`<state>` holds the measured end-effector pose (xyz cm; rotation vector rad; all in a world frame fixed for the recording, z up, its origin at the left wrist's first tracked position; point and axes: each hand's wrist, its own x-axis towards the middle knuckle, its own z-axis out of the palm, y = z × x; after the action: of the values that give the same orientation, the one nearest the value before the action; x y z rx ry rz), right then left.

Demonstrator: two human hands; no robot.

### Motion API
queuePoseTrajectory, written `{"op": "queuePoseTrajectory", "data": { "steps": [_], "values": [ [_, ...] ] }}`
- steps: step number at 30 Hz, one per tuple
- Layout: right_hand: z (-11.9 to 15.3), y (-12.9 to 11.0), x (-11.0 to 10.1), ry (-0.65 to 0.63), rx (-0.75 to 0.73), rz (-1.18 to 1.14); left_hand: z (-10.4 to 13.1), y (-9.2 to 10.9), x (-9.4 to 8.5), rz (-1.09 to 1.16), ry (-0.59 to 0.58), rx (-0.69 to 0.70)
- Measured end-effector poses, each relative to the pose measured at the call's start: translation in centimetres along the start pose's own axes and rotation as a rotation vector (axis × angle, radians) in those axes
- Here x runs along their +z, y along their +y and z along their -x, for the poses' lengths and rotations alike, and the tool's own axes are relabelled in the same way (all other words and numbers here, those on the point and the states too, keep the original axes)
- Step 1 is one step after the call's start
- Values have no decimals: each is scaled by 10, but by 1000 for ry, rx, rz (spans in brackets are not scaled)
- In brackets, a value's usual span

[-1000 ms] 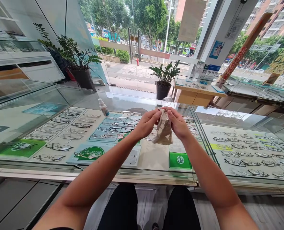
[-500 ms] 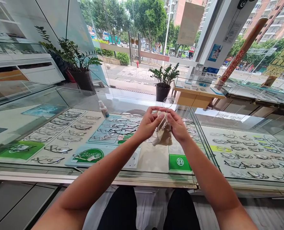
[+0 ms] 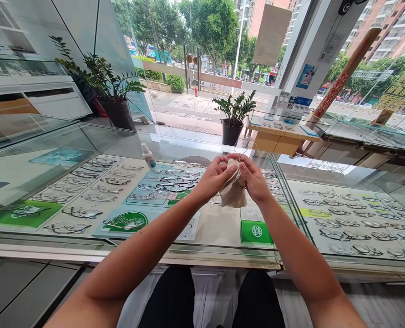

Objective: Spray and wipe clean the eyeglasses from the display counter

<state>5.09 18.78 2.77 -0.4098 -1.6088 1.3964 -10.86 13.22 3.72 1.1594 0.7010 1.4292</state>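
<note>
Above the glass counter, my left hand (image 3: 217, 176) is closed on a beige cleaning cloth (image 3: 233, 193), its thumb pressing on the cloth's upper part. My right hand (image 3: 253, 176) pinches a pair of thin-rimmed eyeglasses (image 3: 246, 145), touching the cloth from the right. One round lens sticks up beyond my fingers; the other part of the glasses is hidden by the cloth and my hands. The cloth hangs below both hands in folds.
A white spray bottle (image 3: 148, 156) stands on the glass display counter (image 3: 202, 248), left of my hands. Under the glass lie rows of eyeglasses (image 3: 351, 212) and a green card (image 3: 256, 232). Potted plants (image 3: 232, 131) stand beyond the counter, before a glass front.
The cloth has shifted and its lower edge now hangs wider. The glasses' visible lens has moved slightly right and tilted. Both hands stay in nearly the same place.
</note>
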Motion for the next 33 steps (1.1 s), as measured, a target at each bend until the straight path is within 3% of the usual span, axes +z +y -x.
{"op": "queuePoseTrajectory", "data": {
  "steps": [11,21,27,33],
  "values": [
    [2,-3,0,-2,20,6,0,-2,-4,9,30,-106],
    [1,-6,-2,35,-30,45,-2,-3,-7,47,-76,-123],
    [2,-7,-1,11,73,-41,-1,-2,-7,120,-127,-143],
    [2,-13,1,43,87,-106,-1,-2,-10,78,-207,-185]
  ]
}}
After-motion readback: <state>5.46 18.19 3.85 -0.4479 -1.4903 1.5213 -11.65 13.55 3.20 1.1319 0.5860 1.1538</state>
